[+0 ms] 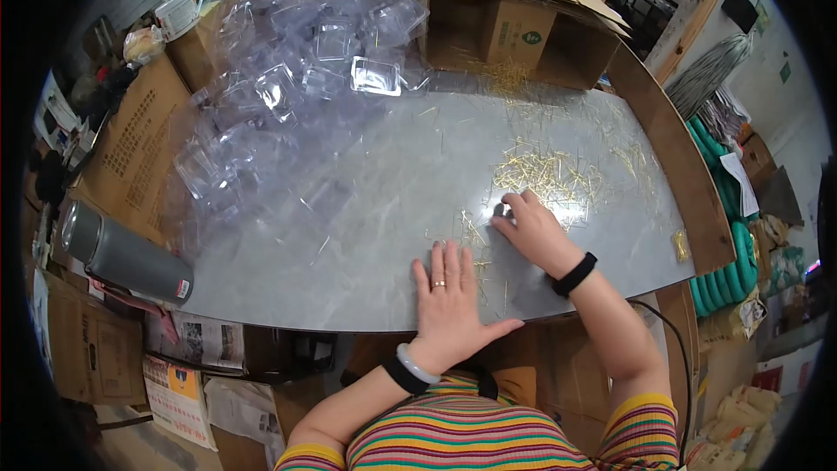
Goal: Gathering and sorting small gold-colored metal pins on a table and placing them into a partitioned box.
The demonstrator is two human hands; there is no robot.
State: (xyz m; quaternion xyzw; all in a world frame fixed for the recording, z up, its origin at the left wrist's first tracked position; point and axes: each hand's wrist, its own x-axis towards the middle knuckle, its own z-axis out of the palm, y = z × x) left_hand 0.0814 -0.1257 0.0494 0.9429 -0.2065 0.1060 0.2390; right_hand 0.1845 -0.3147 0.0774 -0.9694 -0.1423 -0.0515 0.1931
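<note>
My left hand (449, 301) lies flat on the grey tabletop (366, 201), fingers stretched out and thumb spread to the right, with a few loose pins beside and under its fingertips. To its right, my right hand (536, 234) is closed in a pinch at the near edge of a heap of thin gold-coloured pins (554, 170). Between its thumb and fingers shows a small dark object (502, 209), too small and covered to name. More pins lie scattered between the two hands.
Clear plastic blister shells (296, 70) are heaped at the back left. An open cardboard box (558, 48) stands at the back, pins on its top. A cardboard strip (676, 157) edges the right side. A grey bottle (126, 253) stands at the left edge.
</note>
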